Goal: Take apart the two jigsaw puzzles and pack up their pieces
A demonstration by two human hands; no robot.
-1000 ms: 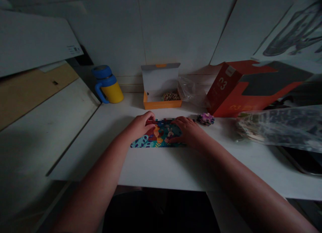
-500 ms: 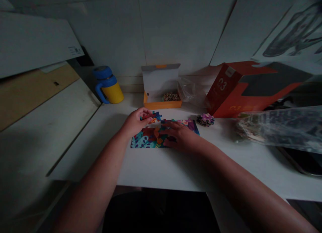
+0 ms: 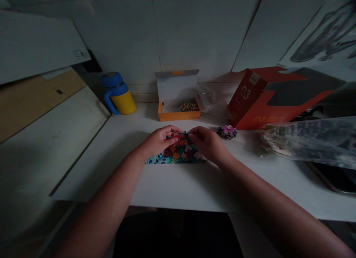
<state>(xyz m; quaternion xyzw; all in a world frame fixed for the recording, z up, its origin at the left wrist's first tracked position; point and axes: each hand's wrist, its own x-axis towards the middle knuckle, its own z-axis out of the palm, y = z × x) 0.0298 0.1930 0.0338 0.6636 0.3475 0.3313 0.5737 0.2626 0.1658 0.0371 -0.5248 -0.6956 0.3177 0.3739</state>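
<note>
A colourful jigsaw puzzle (image 3: 178, 154), partly joined, lies flat on the white table below my hands. Over its upper left part, my left hand (image 3: 160, 140) pinches a puzzle piece (image 3: 182, 137) between thumb and fingers. My right hand (image 3: 207, 142) grips the right edge of that same piece with thumb and fingertips. The piece is slightly raised and tilted above the assembled part. Both hands hide the puzzle's upper corners. A small stack of puzzle pieces (image 3: 227, 131), purple on top, sits just right of my right hand.
Behind the puzzle stands an open orange box (image 3: 179, 116) with more pieces inside and a clear plastic bag (image 3: 208, 100) at its side. A blue and yellow mug (image 3: 119, 94) is at left. On the right are a red box (image 3: 258, 102) and a plastic bag (image 3: 311, 141).
My right hand has lifted off the assembled puzzle and moved up to the piece that my left hand holds. My left hand has shifted slightly right and down with the piece.
</note>
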